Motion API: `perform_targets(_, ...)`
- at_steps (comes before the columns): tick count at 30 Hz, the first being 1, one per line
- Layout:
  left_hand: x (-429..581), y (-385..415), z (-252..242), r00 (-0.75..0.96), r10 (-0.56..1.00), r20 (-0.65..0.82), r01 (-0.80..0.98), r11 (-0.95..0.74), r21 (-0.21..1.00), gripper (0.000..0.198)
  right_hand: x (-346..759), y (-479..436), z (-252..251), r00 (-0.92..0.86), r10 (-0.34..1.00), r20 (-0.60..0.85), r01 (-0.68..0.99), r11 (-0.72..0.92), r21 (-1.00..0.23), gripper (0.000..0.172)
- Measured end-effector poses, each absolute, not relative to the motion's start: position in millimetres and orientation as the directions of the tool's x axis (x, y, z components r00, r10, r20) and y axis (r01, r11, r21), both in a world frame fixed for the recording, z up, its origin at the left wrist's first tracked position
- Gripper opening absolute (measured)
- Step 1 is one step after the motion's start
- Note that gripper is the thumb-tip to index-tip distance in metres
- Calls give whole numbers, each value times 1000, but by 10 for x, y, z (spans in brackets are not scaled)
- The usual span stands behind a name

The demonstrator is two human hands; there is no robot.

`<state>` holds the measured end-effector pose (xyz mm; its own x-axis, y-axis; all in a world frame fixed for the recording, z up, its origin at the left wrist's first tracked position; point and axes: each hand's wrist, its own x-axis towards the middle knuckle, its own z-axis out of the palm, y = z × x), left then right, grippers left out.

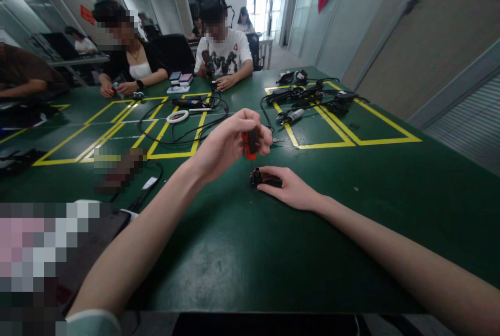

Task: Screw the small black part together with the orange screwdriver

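My left hand (230, 140) is closed round the red and black handle of a screwdriver (250, 144). The screwdriver points down, and its thin shaft meets a small black part (256, 178) with a round base and a short upright tube. Thumb and fingers of my right hand (291, 186) pinch that part from the right and hold it on the green table (242, 252). Whether the tip sits in a screw is too small to tell. A tiny bit, perhaps a screw (251, 202), lies just in front of the part.
Black cables (304, 95) and a silver-grey tool (291, 116) lie at the back right. A white ring (177, 116) and a looped cable lie beyond my left hand. Yellow tape (324, 146) marks the tabletop. Two people (224, 49) work across the table; another sits at far left.
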<state>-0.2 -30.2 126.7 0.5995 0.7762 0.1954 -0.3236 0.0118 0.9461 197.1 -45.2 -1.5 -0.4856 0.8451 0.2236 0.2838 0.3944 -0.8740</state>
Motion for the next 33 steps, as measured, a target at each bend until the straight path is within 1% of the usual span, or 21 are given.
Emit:
perform_targets(4,1,-287,1260,587,785,198,-338,16,941,20,1967,-454,-11,-485,843,234,279,402,-872,37)
perform_targets(7,-7,-264,1261,599,778,190,-340,32,940,31,1966,-455,-9,-482,844,235,279,402,-872,36)
perform_targets(9,-14,-256,1264,603,775,190,-342,36,939,35,1967,-455,-15,-478,845,240,283,407,-869,37)
perform_targets(15,-15,-285,1271,589,788,180,-342,41,939,22,1971,-450,-26,-485,841,240,280,409,-868,36)
perform_targets(20,-1,-291,1256,586,785,200,-337,11,942,24,1965,-454,-14,-479,847,233,285,401,-871,36)
perform_targets(23,6,-284,1258,584,786,203,-344,13,939,21,1967,-456,-12,-476,847,237,283,403,-870,36)
perform_targets(26,5,-271,1266,599,773,209,-350,18,937,32,1972,-457,-7,-474,848,237,286,402,-870,36)
perform_targets(28,0,-265,1269,602,771,210,-349,18,937,35,1974,-458,0,-474,848,236,293,405,-866,36)
perform_targets(33,-9,-278,1267,596,780,191,-334,25,942,24,1973,-455,9,-493,837,240,292,419,-860,34)
